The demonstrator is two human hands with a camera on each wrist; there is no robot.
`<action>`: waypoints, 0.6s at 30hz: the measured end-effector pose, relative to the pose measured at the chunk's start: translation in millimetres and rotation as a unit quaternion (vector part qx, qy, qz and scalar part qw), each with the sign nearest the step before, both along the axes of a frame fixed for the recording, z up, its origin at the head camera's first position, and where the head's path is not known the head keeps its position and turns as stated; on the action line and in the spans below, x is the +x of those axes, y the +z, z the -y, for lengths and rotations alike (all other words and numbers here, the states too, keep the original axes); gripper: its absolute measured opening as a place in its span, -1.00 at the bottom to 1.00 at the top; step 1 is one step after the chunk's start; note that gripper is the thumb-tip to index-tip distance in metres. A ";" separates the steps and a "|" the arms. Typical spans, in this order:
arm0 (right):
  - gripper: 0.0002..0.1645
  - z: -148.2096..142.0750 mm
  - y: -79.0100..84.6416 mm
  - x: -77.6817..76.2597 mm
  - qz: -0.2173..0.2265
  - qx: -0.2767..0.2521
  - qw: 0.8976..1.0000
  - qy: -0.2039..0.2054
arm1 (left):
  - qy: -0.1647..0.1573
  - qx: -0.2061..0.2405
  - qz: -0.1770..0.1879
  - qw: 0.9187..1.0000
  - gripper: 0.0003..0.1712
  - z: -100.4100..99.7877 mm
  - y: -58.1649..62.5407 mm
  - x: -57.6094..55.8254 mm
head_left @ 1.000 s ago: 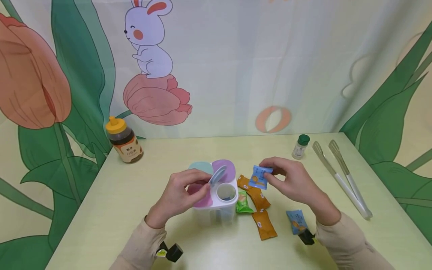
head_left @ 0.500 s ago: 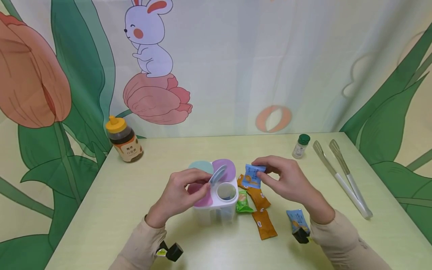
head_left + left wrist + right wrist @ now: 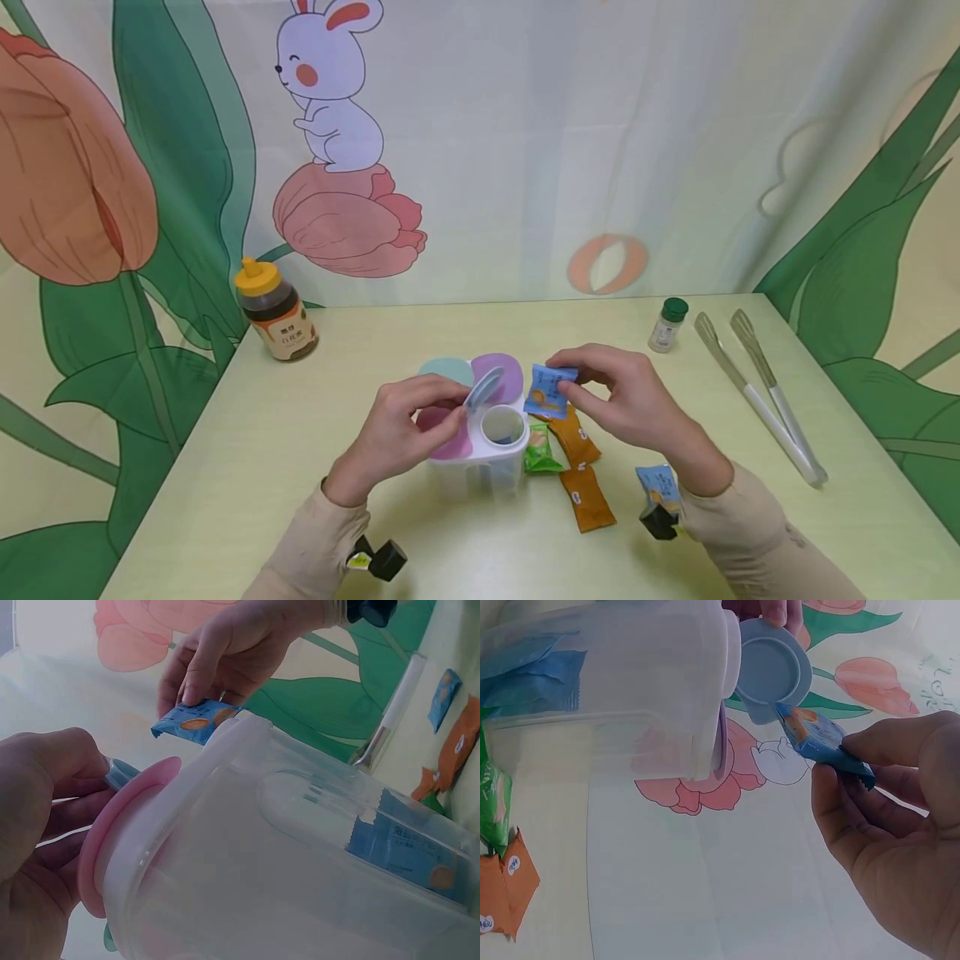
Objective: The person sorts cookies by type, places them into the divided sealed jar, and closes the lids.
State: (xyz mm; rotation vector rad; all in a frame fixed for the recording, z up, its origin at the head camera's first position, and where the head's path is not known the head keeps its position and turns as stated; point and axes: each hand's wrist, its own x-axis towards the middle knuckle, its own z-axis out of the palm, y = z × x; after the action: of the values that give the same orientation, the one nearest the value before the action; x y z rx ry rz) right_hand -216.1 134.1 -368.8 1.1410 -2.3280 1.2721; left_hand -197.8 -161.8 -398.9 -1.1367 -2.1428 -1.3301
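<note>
A clear plastic storage box [image 3: 480, 479] with a white top and several coloured lids stands on the table. My left hand [image 3: 408, 425] pinches its blue lid [image 3: 771, 664], which is tilted up beside a round opening [image 3: 503, 427]. Between the thumb and fingers of my right hand [image 3: 626, 400] is a blue snack packet [image 3: 550, 392], held just right of that opening and above the table. Through the clear wall, the left wrist view shows blue packets [image 3: 405, 851] inside the box.
Right of the box lie a green packet [image 3: 540, 450] and several orange packets [image 3: 588, 500]. Another blue packet [image 3: 658, 487] is near my right wrist. A honey bottle [image 3: 277, 312], a green-capped shaker [image 3: 668, 327] and tongs [image 3: 776, 408] are farther out.
My right hand has moved left with the blue snack packet, closer to the box's opening. The left hand has stayed in place, holding up the blue lid.
</note>
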 end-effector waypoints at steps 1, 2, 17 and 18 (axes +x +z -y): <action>-0.68 1.0 0.4 0.2 -0.001 0.001 1.000 0.001 | 0.000 -0.001 0.000 1.000 -0.75 -0.1 0.0 0.1; -0.68 1.9 0.9 0.5 -0.002 0.002 1.000 0.001 | 0.001 -0.002 0.000 1.000 -0.75 -0.1 0.1 0.2; -0.69 11.1 1.1 -1.3 -0.007 0.001 1.000 0.016 | 0.004 -0.003 0.004 1.000 -0.75 0.3 0.9 0.2; -0.69 12.1 1.4 -1.2 -0.005 0.000 1.000 0.017 | 0.004 -0.002 0.003 1.000 -0.75 0.3 0.7 0.3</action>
State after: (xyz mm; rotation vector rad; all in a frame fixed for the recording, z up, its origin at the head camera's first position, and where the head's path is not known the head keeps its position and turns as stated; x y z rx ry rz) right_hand -217.3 122.0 -367.4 1.1906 -2.3110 1.2741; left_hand -197.5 -162.1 -398.2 -1.1269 -2.1533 -1.3282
